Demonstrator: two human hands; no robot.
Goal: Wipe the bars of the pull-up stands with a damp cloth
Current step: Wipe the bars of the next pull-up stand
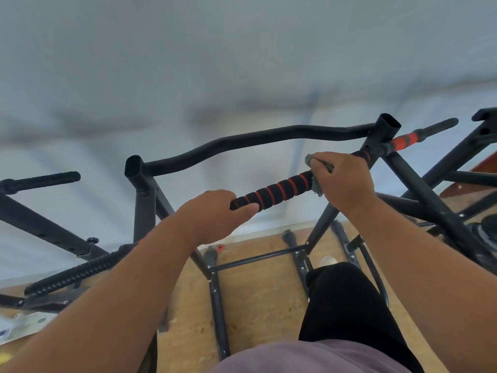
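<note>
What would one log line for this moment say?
left hand: grips foam grip's end | right hand: holds cloth around same grip | stage: wiping

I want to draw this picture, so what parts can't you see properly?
- Most of the cloth: head view, covered by the right hand gripping it on the foam grip.
- The foam grip's near end: the left hand curls round it.
- The wall behind the curved black bar: blurred.
- The stand at the right edge: cut off.

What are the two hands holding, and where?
The left hand grips the near end of the black-and-red foam bar. The right hand holds a grey cloth wrapped around that bar farther along.
</note>
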